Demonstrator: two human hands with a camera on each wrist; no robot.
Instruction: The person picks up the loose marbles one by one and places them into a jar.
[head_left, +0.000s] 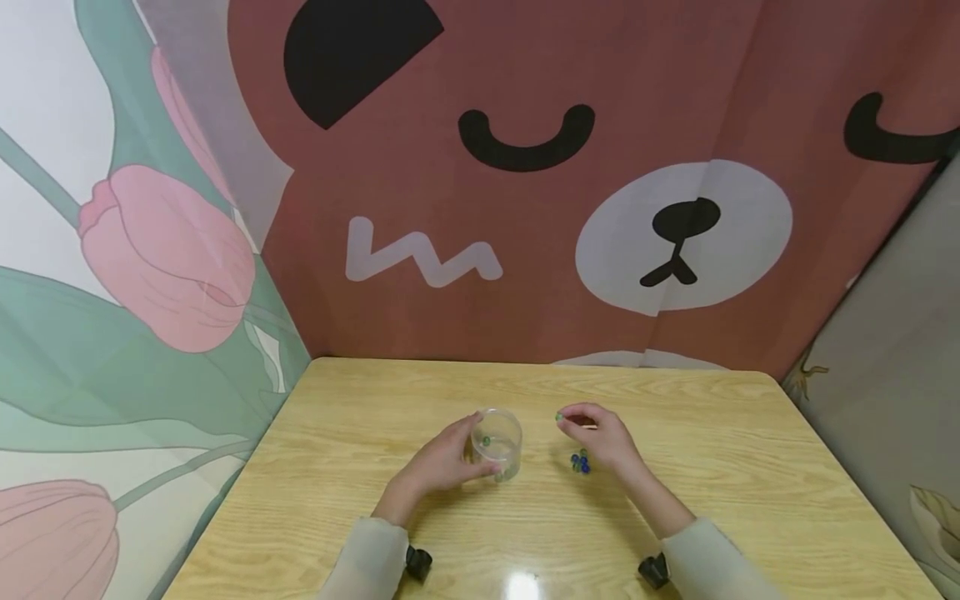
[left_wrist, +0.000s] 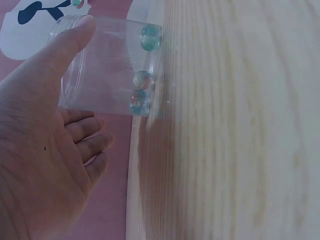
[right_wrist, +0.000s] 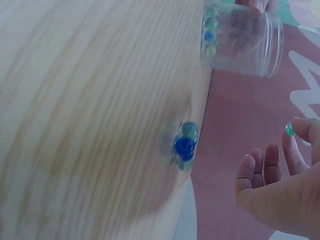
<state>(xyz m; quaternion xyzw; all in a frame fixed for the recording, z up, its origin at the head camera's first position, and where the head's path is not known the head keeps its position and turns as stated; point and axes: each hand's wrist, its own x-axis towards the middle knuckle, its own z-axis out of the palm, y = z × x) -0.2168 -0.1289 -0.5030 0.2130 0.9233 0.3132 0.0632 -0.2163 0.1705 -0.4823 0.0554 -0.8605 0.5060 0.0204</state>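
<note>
Over the table I see the left hand clasping the jar; the right hand, to the right, pinches. Loose marbles on its near side could scatter if it dips; the green marble, held right of the jar, could slip if that pinch slackens.

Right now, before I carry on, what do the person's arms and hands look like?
The left sleeve and right sleeve are plain and off-white. Beside each sits a small black device. The left hand and right hand are bare, with no gloves, rings or cables visible.
</note>
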